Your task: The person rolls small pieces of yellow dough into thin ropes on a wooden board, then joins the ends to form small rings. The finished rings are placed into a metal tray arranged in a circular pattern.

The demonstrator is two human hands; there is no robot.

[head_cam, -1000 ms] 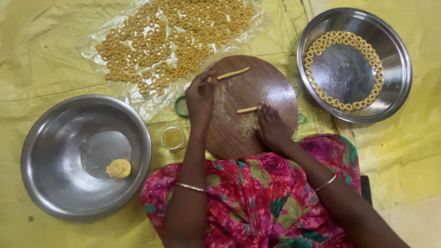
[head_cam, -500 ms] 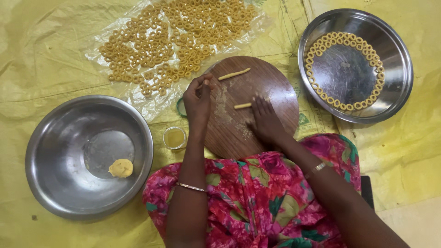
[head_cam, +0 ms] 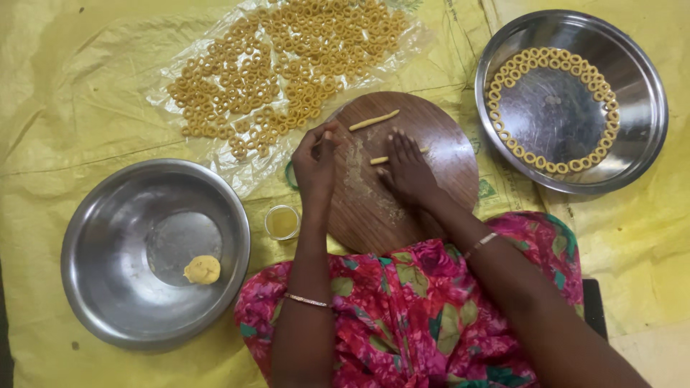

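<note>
Fingers of the right hand [head_cam: 408,171] lay flat and spread on a thin dough stick [head_cam: 381,159] on the round wooden board [head_cam: 438,144], while the left hand [head_cam: 316,164] had its fingertips pinched together, on what I could not tell.

On the round wooden board [head_cam: 424,194], the right hand [head_cam: 408,172] presses flat on a short dough strip [head_cam: 379,160]. The left hand [head_cam: 316,162] rests at the board's left edge, fingers [head_cam: 329,136] curled. Another dough stick [head_cam: 374,120] lies near the board's top.
</note>
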